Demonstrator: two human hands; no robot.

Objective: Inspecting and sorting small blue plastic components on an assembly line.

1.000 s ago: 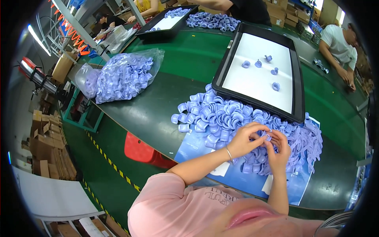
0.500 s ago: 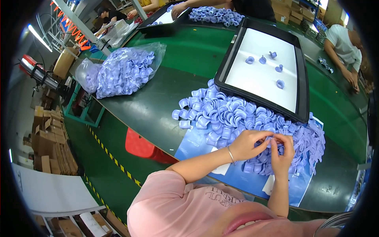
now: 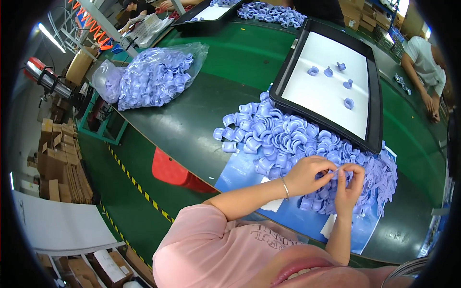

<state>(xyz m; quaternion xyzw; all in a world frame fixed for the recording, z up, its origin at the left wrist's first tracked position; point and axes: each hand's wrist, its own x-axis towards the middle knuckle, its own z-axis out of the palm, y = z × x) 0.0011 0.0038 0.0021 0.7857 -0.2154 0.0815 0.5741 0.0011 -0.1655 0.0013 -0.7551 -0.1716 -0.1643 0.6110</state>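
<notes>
My left hand [image 3: 309,176] and my right hand [image 3: 349,188] meet fingertip to fingertip above a heap of lavender plastic parts. Both are closed in a pinch on a small lavender plastic piece [image 3: 336,172], mostly hidden by the fingers. Around and beyond my left hand lie curved, cup-like lavender parts [image 3: 261,132]. To the right of my right hand are flat, slotted lavender strips [image 3: 384,177]. The heap rests on a blue sheet [image 3: 230,175]. Just beyond it, a black-rimmed tray [image 3: 374,120] with a white bottom holds several ring-shaped lavender pieces [image 3: 349,103].
A clear bag [image 3: 153,79] of lavender parts sits at the far left of the dark green table [image 3: 177,115]. A red stool [image 3: 175,173] stands below the table edge. Another tray [image 3: 211,13] and heap [image 3: 271,14] lie farther back. A co-worker [image 3: 425,65] sits at the right.
The view has shifted slightly, so the tray and heap appear a little farther right. My hands stay together over the heap, still pinching the small piece.
</notes>
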